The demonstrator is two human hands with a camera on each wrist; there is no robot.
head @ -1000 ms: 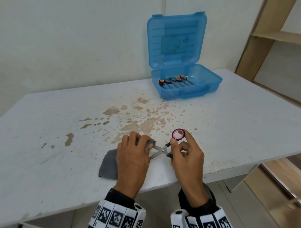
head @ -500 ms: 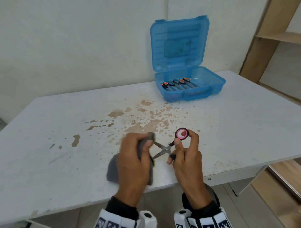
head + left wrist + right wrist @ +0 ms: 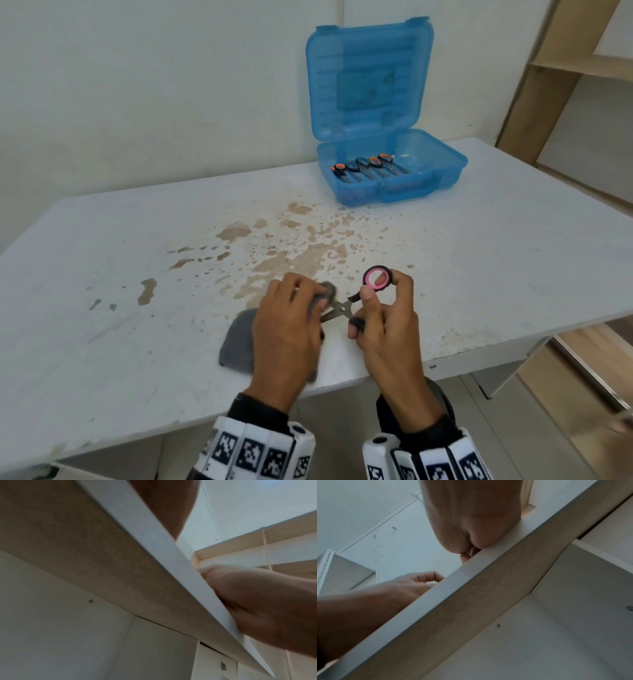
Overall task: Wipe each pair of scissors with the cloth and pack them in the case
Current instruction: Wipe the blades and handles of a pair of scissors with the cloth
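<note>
One pair of scissors (image 3: 346, 306) with black handles and a pink-lined ring is held open above the near edge of the worktop (image 3: 102, 308), its blades spread in an X. The right hand (image 3: 383, 329) grips the handles: thumb and a finger pinch the raised pink ring, and the lower handle sits under the curled fingers. The left hand (image 3: 287, 329) is closed around a grey cloth (image 3: 238, 339), pressing a bunched part of it onto one blade tip; the rest of the cloth trails down onto the worktop just left of that hand. The hand and cloth are slightly blurred.

Farther back, right of centre, stands an open blue plastic case (image 3: 428, 178) with its lid upright. Several more scissors (image 3: 368, 168) with black and orange handles lie side by side in its tray, towards the left side.

Brown patches of worn paint (image 3: 301, 260) mark the white worktop between the hands and the case. A wooden shelf unit (image 3: 548, 68) stands at the right. Both wrist views look up past the underside and front edge of the worktop, showing only the heels of the hands.
</note>
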